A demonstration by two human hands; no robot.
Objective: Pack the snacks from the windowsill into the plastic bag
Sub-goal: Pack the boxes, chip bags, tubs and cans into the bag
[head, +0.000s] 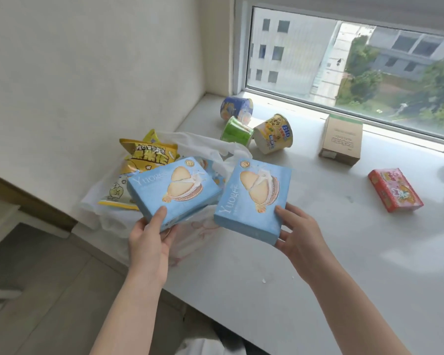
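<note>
A white plastic bag (198, 142) lies open at the left end of the white windowsill (344, 252), with yellow snack packets (146, 155) in its mouth. My left hand (151, 239) grips a light blue biscuit box (174, 190) by its near corner, tilted over the bag. My right hand (297, 237) holds a second, matching blue biscuit box (251, 201) by its near right corner, just right of the bag and above the sill. Both boxes show a biscuit picture.
Three snack cups lie on their sides near the window: blue (236, 108), green (235, 131) and yellow (273, 134). A brown cardboard box (341, 139) and a red packet (395, 190) sit further right. The sill's left edge drops to the floor (49, 290).
</note>
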